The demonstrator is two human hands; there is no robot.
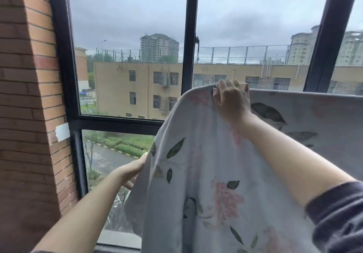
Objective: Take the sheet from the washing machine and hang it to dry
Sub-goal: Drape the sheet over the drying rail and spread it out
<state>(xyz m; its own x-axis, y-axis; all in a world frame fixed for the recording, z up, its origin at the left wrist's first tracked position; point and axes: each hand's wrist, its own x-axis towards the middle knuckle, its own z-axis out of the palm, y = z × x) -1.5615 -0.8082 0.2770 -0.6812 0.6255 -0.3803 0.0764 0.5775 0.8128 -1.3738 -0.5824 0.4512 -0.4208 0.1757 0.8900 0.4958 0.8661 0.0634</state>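
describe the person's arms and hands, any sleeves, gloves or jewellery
The left hand and right hand are bare: no gloves, and no ring or watch shows. Both forearms are uncovered. A dark grey-blue soft fabric sleeve sits pushed up on the right arm.

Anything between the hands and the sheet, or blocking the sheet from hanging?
Nothing visible. The right hand grips the sheet at its top edge; the left hand holds its side edge lower down. What it is to hang on is not in view, so that side cannot be checked.
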